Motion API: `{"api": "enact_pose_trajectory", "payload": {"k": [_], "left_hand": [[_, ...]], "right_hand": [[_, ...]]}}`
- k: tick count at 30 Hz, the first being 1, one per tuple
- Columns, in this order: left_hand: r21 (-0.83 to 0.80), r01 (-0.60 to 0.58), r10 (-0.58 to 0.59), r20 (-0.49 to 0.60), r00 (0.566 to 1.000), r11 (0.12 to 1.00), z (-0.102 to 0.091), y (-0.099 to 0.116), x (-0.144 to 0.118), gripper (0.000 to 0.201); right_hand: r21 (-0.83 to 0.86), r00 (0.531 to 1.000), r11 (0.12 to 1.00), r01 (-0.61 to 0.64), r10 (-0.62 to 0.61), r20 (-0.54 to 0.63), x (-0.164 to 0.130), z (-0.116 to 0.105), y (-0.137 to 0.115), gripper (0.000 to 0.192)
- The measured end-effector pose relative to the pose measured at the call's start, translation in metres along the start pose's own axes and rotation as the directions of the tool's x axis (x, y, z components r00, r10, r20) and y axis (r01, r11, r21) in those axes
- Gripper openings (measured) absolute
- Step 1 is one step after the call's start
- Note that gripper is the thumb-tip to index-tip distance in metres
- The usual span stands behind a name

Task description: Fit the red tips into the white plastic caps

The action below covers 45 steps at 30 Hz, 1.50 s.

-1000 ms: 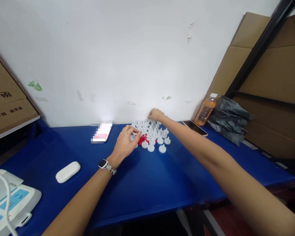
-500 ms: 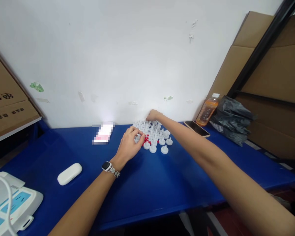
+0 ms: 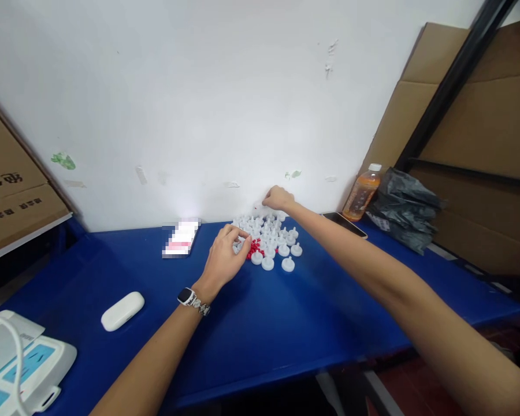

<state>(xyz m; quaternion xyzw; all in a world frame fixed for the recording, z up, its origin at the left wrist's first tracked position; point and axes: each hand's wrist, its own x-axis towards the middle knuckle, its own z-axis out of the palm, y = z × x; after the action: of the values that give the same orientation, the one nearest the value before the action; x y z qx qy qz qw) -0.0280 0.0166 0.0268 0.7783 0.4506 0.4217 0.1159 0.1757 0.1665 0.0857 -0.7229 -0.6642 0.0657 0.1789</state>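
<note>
A cluster of small white round plastic parts with stems (image 3: 274, 240) lies on the blue table (image 3: 264, 323) near the wall, with a heap of tiny red pieces (image 3: 253, 247) at its left edge. My left hand (image 3: 223, 259), a watch on its wrist, rests at the left side of the cluster with its fingertips pinched over the parts by the red pieces. My right hand (image 3: 278, 198) is lifted just above the far edge of the cluster, fingers closed on a small white part.
A white earbud case (image 3: 122, 310) and a white device with a cable (image 3: 21, 364) lie at the left. A blurred card (image 3: 180, 238) sits by the wall. A phone (image 3: 345, 225), an orange drink bottle (image 3: 362, 192), a black bag (image 3: 405, 208) and cardboard (image 3: 472, 133) stand at the right.
My right hand has risen slightly from the far edge of the cluster. My left hand stays at the left side, its fingers shifting a little over the parts.
</note>
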Motion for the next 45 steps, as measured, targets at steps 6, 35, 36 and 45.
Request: {"api": "enact_pose_trajectory", "payload": {"k": [6, 35, 36, 45], "left_hand": [[-0.348, 0.196, -0.22, -0.028, 0.975, 0.917, 0.004, 0.006, 0.006, 0.04], [-0.199, 0.121, -0.055, 0.306, 0.95, 0.972, 0.0, 0.013, -0.004, 0.03], [-0.202, 0.12, -0.053, 0.312, 0.949, 0.972, 0.0, 0.013, -0.004, 0.03], [-0.199, 0.114, -0.05, 0.301, 0.952, 0.973, 0.0, 0.016, -0.004, 0.029]], "right_hand": [[0.33, 0.971, 0.915, 0.23, -0.194, -0.14, -0.081, -0.016, 0.005, 0.026], [-0.06, 0.984, 0.982, 0.176, -0.174, 0.049, -0.02, 0.031, 0.02, 0.025], [-0.059, 0.985, 0.984, 0.17, -0.167, 0.049, -0.018, 0.033, 0.018, 0.024], [-0.056, 0.997, 0.995, 0.083, -0.083, 0.009, -0.005, 0.035, 0.014, 0.031]]}}
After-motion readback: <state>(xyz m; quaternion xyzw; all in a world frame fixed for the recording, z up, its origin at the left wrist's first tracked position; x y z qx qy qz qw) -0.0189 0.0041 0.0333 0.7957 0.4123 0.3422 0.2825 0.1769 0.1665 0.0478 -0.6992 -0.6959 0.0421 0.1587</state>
